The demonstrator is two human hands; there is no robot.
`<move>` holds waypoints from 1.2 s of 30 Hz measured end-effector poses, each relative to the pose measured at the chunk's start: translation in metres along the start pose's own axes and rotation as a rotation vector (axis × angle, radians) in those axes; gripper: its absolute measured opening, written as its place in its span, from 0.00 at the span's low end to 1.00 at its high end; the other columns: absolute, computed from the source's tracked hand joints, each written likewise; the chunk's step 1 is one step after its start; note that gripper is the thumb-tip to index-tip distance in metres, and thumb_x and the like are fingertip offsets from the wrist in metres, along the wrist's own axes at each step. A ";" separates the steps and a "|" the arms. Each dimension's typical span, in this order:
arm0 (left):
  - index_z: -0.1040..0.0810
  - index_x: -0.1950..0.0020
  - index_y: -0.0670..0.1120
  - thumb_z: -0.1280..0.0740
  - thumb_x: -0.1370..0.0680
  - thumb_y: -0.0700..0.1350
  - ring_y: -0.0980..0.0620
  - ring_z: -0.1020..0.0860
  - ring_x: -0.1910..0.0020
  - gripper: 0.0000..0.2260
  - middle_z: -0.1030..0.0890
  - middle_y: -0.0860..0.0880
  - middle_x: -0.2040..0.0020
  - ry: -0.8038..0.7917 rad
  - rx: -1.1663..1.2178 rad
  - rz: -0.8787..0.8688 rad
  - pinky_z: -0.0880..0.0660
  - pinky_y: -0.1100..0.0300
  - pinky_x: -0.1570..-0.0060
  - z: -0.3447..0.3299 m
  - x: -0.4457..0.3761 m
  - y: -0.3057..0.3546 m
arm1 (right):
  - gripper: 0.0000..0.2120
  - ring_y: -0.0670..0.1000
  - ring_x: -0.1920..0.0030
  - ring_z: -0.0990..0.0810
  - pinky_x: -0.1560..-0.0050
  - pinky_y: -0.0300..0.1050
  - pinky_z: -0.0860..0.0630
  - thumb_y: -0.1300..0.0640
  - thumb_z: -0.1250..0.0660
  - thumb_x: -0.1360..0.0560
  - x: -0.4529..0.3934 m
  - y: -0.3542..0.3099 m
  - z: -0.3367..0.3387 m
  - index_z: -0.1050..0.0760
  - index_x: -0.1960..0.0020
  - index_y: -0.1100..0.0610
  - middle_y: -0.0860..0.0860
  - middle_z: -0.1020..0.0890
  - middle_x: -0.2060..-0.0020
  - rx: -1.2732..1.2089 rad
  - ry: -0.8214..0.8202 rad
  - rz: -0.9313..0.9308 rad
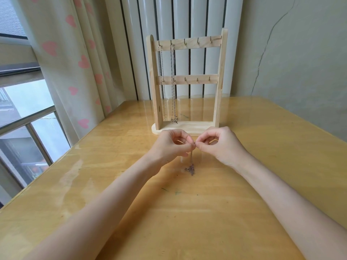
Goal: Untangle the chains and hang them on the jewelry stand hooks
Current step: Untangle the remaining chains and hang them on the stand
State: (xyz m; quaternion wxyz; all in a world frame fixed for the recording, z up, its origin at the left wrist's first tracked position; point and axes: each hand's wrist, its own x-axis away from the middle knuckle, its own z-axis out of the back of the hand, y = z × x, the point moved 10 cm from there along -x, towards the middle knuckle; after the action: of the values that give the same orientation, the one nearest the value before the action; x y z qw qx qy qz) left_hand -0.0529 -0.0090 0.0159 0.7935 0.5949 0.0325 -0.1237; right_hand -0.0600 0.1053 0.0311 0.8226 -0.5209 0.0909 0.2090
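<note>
A wooden jewelry stand (218,94) stands upright at the back of the table, with two rails of small hooks. Two silver chains hang from the top rail's two leftmost hooks: a plain chain (163,85) and a chain with a bow pendant (173,81). In front of the stand, my left hand (171,145) and my right hand (218,144) meet fingertip to fingertip, both pinching the top of a thin dark chain (191,167). That chain hangs down from the fingers, and its lower end lies bunched on the table.
The glossy wooden table (169,212) runs from the stand's base to the near edge. A window and a curtain with pink hearts (75,62) are at the left, a white radiator behind the stand, and a cracked wall at the right.
</note>
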 end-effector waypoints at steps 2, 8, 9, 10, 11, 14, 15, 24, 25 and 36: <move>0.23 0.63 0.44 0.31 0.29 0.34 0.58 0.25 0.67 0.07 0.23 0.49 0.65 -0.002 -0.022 -0.035 0.23 0.67 0.64 -0.002 0.000 0.004 | 0.07 0.47 0.67 0.28 0.63 0.34 0.30 0.65 0.30 0.32 0.001 0.004 -0.001 0.22 0.67 0.56 0.52 0.22 0.68 0.008 0.002 -0.030; 0.23 0.62 0.43 0.32 0.27 0.34 0.59 0.22 0.65 0.06 0.21 0.48 0.64 0.024 0.067 -0.034 0.24 0.69 0.63 0.005 -0.001 0.005 | 0.02 0.35 0.72 0.27 0.62 0.30 0.31 0.61 0.30 0.30 0.004 0.015 -0.002 0.19 0.59 0.60 0.48 0.20 0.65 -0.188 -0.038 -0.144; 0.23 0.62 0.43 0.32 0.28 0.34 0.59 0.22 0.64 0.06 0.21 0.48 0.64 0.024 0.069 -0.033 0.24 0.69 0.63 0.007 -0.001 0.005 | 0.02 0.35 0.72 0.27 0.61 0.31 0.31 0.61 0.29 0.30 0.004 0.015 -0.002 0.19 0.59 0.59 0.47 0.20 0.65 -0.202 -0.035 -0.148; 0.23 0.62 0.43 0.32 0.28 0.34 0.59 0.22 0.64 0.05 0.21 0.48 0.64 0.023 0.065 -0.034 0.24 0.69 0.63 0.007 -0.002 0.005 | 0.01 0.35 0.72 0.27 0.62 0.32 0.31 0.61 0.29 0.30 0.005 0.015 -0.002 0.19 0.59 0.58 0.48 0.19 0.65 -0.208 -0.031 -0.149; 0.23 0.61 0.43 0.31 0.28 0.34 0.58 0.23 0.65 0.05 0.21 0.48 0.64 0.024 0.058 -0.039 0.24 0.69 0.63 0.008 -0.002 0.006 | 0.00 0.35 0.72 0.27 0.63 0.31 0.30 0.61 0.29 0.31 0.005 0.014 -0.002 0.19 0.60 0.57 0.48 0.19 0.65 -0.206 -0.028 -0.148; 0.27 0.60 0.43 0.30 0.29 0.32 0.58 0.24 0.68 0.08 0.21 0.49 0.66 0.046 0.046 -0.068 0.24 0.68 0.66 0.010 -0.003 0.007 | 0.02 0.36 0.72 0.27 0.66 0.28 0.31 0.61 0.27 0.32 0.004 0.012 -0.001 0.19 0.62 0.57 0.48 0.20 0.67 -0.190 -0.015 -0.127; 0.28 0.60 0.44 0.30 0.30 0.32 0.58 0.24 0.69 0.10 0.21 0.50 0.67 0.057 0.032 -0.085 0.25 0.67 0.67 0.011 -0.003 0.008 | 0.02 0.35 0.72 0.27 0.67 0.27 0.31 0.62 0.27 0.32 0.004 0.010 -0.001 0.19 0.62 0.57 0.48 0.20 0.68 -0.192 -0.009 -0.117; 0.32 0.60 0.48 0.31 0.30 0.33 0.59 0.24 0.65 0.14 0.21 0.51 0.64 0.020 -0.316 -0.280 0.24 0.57 0.62 -0.003 0.001 0.026 | 0.04 0.44 0.70 0.29 0.66 0.34 0.31 0.63 0.29 0.33 0.001 0.010 -0.001 0.21 0.65 0.58 0.51 0.23 0.70 0.008 0.012 -0.074; 0.32 0.60 0.49 0.31 0.30 0.33 0.59 0.24 0.65 0.14 0.21 0.51 0.64 0.017 -0.311 -0.280 0.24 0.58 0.62 -0.003 0.001 0.026 | 0.04 0.42 0.73 0.30 0.67 0.34 0.32 0.64 0.29 0.34 0.001 0.008 -0.001 0.22 0.66 0.58 0.49 0.24 0.72 0.056 0.018 -0.058; 0.30 0.58 0.48 0.34 0.27 0.34 0.55 0.27 0.62 0.09 0.24 0.48 0.63 -0.118 0.261 0.103 0.24 0.64 0.62 -0.010 0.001 -0.005 | 0.07 0.45 0.66 0.28 0.64 0.36 0.31 0.63 0.31 0.36 0.001 -0.009 0.003 0.28 0.69 0.56 0.46 0.26 0.67 0.087 0.058 0.127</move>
State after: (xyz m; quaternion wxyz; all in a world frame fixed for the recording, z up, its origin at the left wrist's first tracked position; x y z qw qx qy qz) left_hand -0.0523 -0.0014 0.0078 0.7154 0.6855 -0.0609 -0.1206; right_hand -0.0550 0.1050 0.0393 0.8266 -0.4835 0.1567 0.2415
